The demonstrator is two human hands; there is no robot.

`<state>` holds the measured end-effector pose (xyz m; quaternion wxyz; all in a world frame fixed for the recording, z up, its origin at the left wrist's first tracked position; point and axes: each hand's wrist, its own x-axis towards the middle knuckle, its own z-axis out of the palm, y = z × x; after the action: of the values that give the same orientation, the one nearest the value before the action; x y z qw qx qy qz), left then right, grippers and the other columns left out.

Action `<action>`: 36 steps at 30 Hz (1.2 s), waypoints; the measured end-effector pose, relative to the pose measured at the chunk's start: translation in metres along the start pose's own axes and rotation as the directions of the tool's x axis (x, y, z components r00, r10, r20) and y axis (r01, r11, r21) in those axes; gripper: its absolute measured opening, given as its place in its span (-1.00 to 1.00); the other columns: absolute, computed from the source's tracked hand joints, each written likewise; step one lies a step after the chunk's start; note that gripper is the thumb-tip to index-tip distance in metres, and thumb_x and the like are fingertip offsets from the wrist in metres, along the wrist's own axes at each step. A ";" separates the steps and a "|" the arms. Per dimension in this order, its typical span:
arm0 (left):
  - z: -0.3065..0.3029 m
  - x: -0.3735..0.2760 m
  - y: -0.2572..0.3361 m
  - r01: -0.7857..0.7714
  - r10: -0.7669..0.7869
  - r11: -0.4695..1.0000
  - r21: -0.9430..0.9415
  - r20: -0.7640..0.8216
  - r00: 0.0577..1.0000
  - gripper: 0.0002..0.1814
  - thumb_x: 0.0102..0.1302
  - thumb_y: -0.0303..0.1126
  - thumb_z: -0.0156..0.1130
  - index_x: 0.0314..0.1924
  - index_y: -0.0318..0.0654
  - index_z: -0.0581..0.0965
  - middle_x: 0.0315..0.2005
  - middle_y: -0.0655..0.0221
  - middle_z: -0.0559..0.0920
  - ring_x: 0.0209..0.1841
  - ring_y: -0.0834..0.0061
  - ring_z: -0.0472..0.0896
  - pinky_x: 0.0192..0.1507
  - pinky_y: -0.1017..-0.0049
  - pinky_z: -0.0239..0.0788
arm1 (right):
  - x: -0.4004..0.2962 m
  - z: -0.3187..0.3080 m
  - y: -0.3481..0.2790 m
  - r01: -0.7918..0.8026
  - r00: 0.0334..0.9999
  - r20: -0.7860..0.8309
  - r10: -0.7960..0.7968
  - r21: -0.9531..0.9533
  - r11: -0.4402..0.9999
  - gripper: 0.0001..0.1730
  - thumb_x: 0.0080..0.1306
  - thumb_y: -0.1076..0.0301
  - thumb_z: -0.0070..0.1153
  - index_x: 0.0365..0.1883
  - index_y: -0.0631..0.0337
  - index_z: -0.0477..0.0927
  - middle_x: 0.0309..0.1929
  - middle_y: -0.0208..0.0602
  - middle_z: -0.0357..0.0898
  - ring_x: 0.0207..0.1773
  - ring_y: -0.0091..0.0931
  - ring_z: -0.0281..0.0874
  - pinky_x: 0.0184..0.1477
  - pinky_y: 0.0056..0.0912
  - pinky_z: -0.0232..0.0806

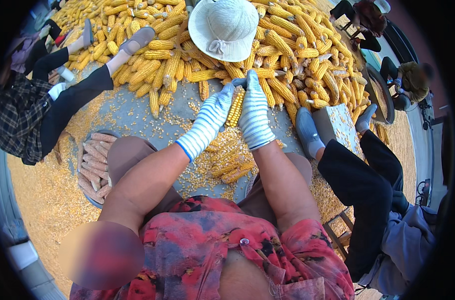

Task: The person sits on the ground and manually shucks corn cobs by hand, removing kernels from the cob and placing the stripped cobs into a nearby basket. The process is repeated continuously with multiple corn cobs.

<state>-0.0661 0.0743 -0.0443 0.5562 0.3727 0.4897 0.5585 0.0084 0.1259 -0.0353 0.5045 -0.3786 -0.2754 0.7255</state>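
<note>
Both of my hands wear white gloves with blue-grey stripes. Between them, in front of me, is one ear of yellow corn [235, 108], most of its kernels still on the side facing me. My left hand [215, 110] grips it from the left, and my right hand [254, 112] presses on it from the right; the palms hide its sides. Below the hands, between my knees, several partly shelled ears [231, 165] lie among loose kernels [201, 170]. Just beyond my fingertips starts a large heap of corn ears [280, 45].
By my left knee a round basin [88, 191] holds bare cobs [96, 163]. A white sun hat [227, 28] sits at the heap's front. A grey block [338, 122] stands at right. Co-workers' legs [77, 108] reach in from the left, others' [357, 183] from the right.
</note>
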 end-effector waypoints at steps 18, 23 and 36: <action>0.004 -0.014 0.031 0.354 -0.337 0.909 0.218 -0.110 0.935 -0.11 -0.01 0.42 -0.14 0.08 -0.19 0.32 -0.21 0.28 0.49 -0.27 0.42 0.45 -0.38 0.34 0.34 | -0.003 -0.005 -0.003 -0.023 0.993 0.118 0.029 -0.053 0.998 -0.37 0.27 -0.18 -0.34 -0.48 0.22 0.53 -0.44 -0.31 0.49 -0.30 -0.51 0.37 -0.09 -0.42 0.21; 0.000 -0.007 0.016 0.421 -0.412 0.906 0.042 -0.137 0.901 -0.21 0.00 0.40 -0.14 -0.02 -0.12 0.41 -0.35 0.39 0.52 -0.39 0.53 0.43 -0.47 0.44 0.29 | -0.002 -0.004 0.002 0.079 0.988 0.142 -0.058 -0.146 0.986 -0.46 0.29 -0.08 -0.27 -0.46 0.22 0.53 -0.43 -0.32 0.49 -0.28 -0.51 0.36 -0.07 -0.43 0.20; 0.001 -0.009 0.006 0.307 -0.358 0.907 -0.289 -0.145 0.922 -0.42 0.18 0.28 -0.28 -0.14 0.01 0.42 -0.45 0.54 0.52 -0.54 0.68 0.42 -0.70 0.62 0.17 | -0.004 0.002 -0.008 -0.042 0.984 0.177 0.007 0.195 0.980 -0.29 0.18 -0.31 -0.32 -0.32 0.27 0.43 -0.51 -0.25 0.50 -0.41 -0.43 0.47 -0.31 -0.42 0.38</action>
<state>-0.0655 0.0663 -0.0367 0.6370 0.1504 0.5205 0.5483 0.0116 0.1245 -0.0270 0.5046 -0.2646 -0.2406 0.7858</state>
